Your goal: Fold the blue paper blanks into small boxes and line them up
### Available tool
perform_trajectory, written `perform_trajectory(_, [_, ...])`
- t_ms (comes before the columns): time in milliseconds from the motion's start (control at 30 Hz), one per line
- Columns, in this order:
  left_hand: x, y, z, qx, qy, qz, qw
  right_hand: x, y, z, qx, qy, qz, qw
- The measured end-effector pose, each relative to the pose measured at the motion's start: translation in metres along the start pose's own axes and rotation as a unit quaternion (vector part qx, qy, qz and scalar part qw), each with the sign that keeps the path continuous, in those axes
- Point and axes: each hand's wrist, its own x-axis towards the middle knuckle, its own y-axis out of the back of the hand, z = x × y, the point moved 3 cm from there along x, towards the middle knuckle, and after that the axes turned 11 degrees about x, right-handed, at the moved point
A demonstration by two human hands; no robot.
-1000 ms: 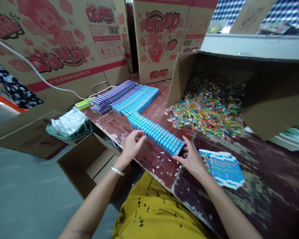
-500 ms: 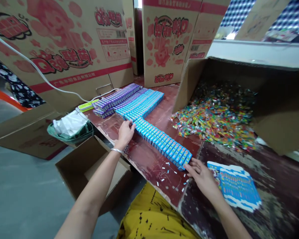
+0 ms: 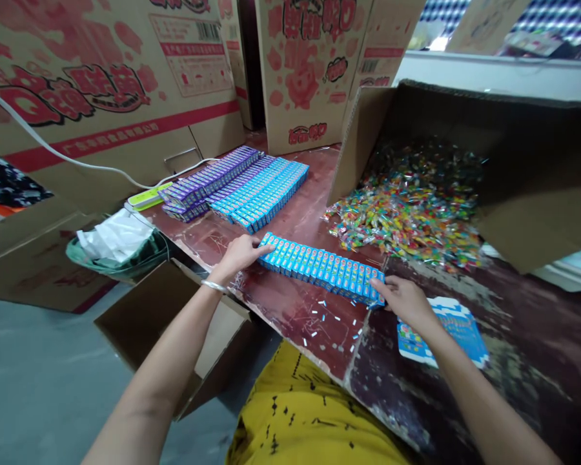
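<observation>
The row of blue boxes (image 3: pixel 319 268) lies crosswise over the near part of the bench (image 3: pixel 271 310), just in front of the block of blue boxes (image 3: pixel 271 194) and apart from it; whether its underside rests on the wood or hangs slightly clear, I cannot tell. The left hand (image 3: pixel 242 253) grips the far-left end, thumb laid over the top edge; the right hand (image 3: pixel 409 300) closes on the opposite end, thumb likewise on top; the fingers behind the boxes are mostly hidden.

Nothing visible binds the row, so the squeeze between the two hands probably does the binding; steady, equal inward pressure along the line of the boxes would serve best, since too little could let the middle sag and too much could make it buckle (the row already looks a touch wavy). Both ends should move together and level; a twist at one wrist might fan the boxes apart. The white scraps (image 3: pixel 313 334) near the front edge are worth avoiding, as one caught underneath could tilt a box; the flat blue cards (image 3: pixel 452 329) beside the right wrist deserve clearance too.
</observation>
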Motion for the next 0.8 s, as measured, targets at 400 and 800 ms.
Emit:
perform_trajectory(400, [-0.064,-0.015,0.011,-0.292,0.019,0.174,0.940,-0.033,-0.014,-0.007,0.149,0.071,0.130,0.978])
perform_trajectory(800, [-0.020,0.020,0.003,-0.029,0.000,0.061,0.998,0.011,0.011,-0.036,-0.119,0.022,-0.001,0.993])
